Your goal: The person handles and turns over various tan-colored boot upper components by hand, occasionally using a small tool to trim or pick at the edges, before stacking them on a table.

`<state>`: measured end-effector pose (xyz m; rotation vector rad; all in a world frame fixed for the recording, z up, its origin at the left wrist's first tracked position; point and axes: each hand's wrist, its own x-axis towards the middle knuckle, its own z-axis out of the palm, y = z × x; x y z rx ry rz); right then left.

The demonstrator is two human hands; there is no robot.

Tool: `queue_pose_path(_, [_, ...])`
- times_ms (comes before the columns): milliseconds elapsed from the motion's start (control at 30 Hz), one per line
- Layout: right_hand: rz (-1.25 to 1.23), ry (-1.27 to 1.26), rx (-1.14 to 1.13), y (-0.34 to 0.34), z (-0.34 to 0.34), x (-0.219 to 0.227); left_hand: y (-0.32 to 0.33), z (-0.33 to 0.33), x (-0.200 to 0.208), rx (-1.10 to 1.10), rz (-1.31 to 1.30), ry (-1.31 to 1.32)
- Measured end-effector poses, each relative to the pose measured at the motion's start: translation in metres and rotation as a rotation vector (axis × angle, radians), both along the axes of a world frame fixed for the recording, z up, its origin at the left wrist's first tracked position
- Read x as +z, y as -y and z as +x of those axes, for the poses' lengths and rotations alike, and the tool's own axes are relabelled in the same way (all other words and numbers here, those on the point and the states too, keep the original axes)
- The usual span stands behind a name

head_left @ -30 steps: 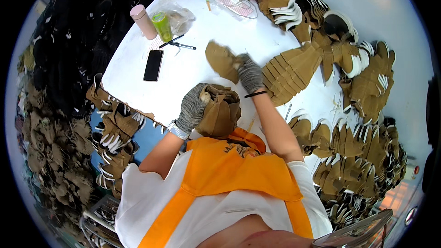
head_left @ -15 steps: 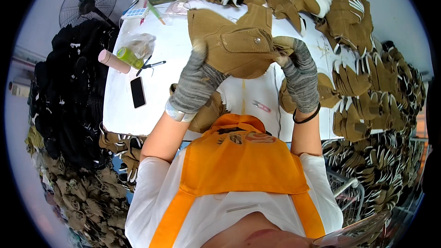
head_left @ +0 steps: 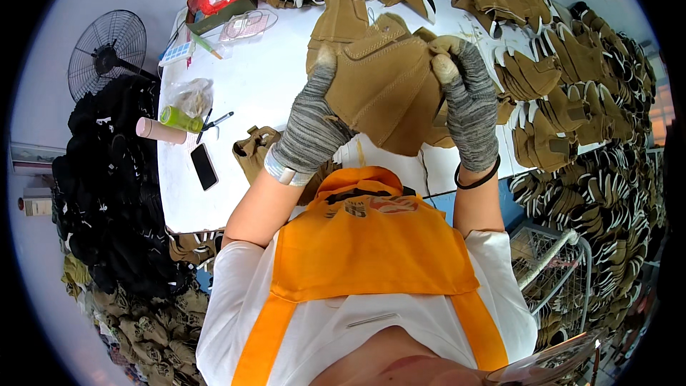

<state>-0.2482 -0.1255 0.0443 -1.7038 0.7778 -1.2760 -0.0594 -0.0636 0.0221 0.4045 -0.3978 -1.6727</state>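
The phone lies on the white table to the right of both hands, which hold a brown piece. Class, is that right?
No: the head view shows the phone left of the left hand and the right hand, not right of them. It does lie on the white table, and they do hold a brown piece.
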Motion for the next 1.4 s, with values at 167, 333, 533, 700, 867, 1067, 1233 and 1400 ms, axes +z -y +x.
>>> queue_pose_path(167, [-0.111, 0.005, -0.033, 0.000, 0.005, 0.008, -0.009, 0.001, 0.008, 0.156, -0.039, 0.251])
queue_pose_path(333, [-0.444, -0.072, -0.186, -0.007, 0.015, 0.020, -0.019, 0.001, 0.025, 0.282, -0.080, 0.245])
queue_pose_path(533, [-0.689, -0.182, -0.033, -0.031, 0.033, 0.037, -0.025, 0.012, 0.016, 0.385, -0.130, 0.066])
queue_pose_path(700, [-0.580, -0.174, -0.035, -0.052, 0.039, 0.032, -0.021, 0.008, 0.016, 0.459, -0.167, 0.007])
queue_pose_path(867, [-0.720, -0.175, -0.114, -0.054, 0.039, 0.030, -0.024, 0.006, 0.016, 0.375, -0.146, -0.100])
queue_pose_path(1067, [-0.909, -0.226, -0.299, -0.052, 0.034, 0.041, -0.029, 0.006, 0.020, 0.279, -0.114, -0.169])
queue_pose_path(1233, [-0.818, -0.241, -0.323, -0.054, 0.037, 0.044, -0.031, 0.011, 0.019, 0.187, -0.227, -0.285])
queue_pose_path(1400, [-0.910, -0.206, -0.328, -0.046, 0.039, 0.038, -0.034, 0.011, 0.025, 0.204, -0.160, -0.224])
